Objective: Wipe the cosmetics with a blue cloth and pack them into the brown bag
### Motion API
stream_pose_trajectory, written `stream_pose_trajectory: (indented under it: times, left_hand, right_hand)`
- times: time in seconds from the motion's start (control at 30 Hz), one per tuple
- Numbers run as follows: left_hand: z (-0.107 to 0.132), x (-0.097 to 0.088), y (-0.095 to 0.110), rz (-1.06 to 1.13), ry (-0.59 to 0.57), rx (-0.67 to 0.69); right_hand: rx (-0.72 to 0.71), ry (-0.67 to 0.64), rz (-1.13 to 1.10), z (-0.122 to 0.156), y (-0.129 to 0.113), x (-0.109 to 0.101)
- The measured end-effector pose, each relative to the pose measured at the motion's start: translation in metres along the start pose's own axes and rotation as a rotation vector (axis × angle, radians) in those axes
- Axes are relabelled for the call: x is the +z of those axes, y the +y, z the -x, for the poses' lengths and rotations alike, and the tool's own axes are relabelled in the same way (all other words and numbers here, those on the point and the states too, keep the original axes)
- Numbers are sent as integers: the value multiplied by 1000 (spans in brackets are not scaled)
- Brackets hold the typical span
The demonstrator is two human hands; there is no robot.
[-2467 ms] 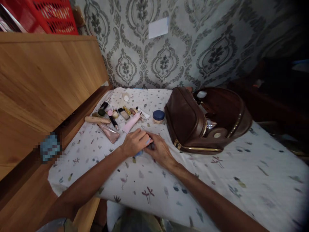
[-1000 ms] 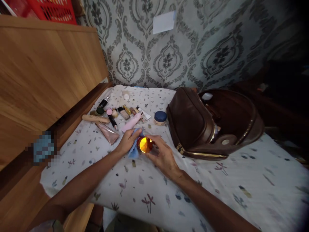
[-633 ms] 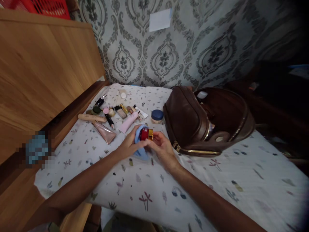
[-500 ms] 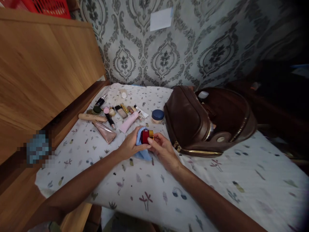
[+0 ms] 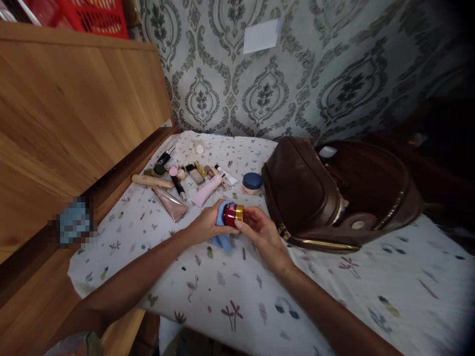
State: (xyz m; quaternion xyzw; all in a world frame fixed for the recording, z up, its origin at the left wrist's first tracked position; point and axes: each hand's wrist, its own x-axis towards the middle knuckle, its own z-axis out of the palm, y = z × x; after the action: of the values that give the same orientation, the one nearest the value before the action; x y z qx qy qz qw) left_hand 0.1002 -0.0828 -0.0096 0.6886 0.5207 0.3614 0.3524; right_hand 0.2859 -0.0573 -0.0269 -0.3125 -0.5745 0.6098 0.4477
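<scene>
The small red jar [image 5: 231, 214] with its gold band is lifted just above the printed sheet [image 5: 208, 296], held on its side between both my hands. My left hand [image 5: 205, 225] is curled around a blue cloth [image 5: 223, 241], pressing it against the red end of the jar, and a fold of the cloth hangs down below my fingers toward the sheet. My right hand [image 5: 261, 231] grips the gold end with thumb and fingertips closed on it.

Just beyond the jar, toward the wall, a pink tube [image 5: 206, 191] lies slanted on the sheet, and a low jar with a blue lid [image 5: 252, 182] stands near it on the right. Further left is a rose-coloured tube [image 5: 171, 204], a black stick [image 5: 179, 187] and a long tan handle [image 5: 151, 181], with a cluster of smaller cosmetics behind them that are too small for me to tell apart.

To my right a brown leather bag [image 5: 304, 190] lies open, its gold zipper showing along the edge, with a few things inside that I cannot make out.

A wooden panel [image 5: 74, 113] rises along the left side, a red basket [image 5: 97, 17] sits above it, and a white paper [image 5: 261, 35] is stuck on the patterned wallpaper [image 5: 334, 74] behind.
</scene>
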Motion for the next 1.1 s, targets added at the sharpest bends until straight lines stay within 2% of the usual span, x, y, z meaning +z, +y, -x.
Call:
stream_pose_trajectory:
  times: [0.13,0.23,0.33,0.43,0.5,0.67,0.83,0.93,1.03,1.1]
  left_hand:
    - [-4,1,-1,138,-8,-50]
    - [-7,-1,-1,380,-102,-71]
    - [-8,-4,1,522,-177,-188]
    - [-6,-8,2,603,-208,-350]
    - [-4,-10,3,644,-236,-411]
    - [-2,-13,7,637,-281,-436]
    - [-2,-8,8,653,-125,-418]
    - [-1,-5,7,584,-19,-385]
    - [1,-5,10,474,98,-303]
    - [2,-4,14,375,163,-201]
  right_hand:
    - [-124,-14,103,0,3,-3]
    - [-231,4,224,1,6,-4]
    - [-335,38,359,2,8,-5]
    - [-401,51,442,2,9,-6]
    - [-421,78,487,2,9,-7]
    - [-429,152,560,1,7,-13]
    - [-417,203,601,0,7,-17]
    - [-403,202,644,2,4,-16]
    - [-374,163,698,4,-2,-13]
    - [-354,106,716,6,-5,-10]
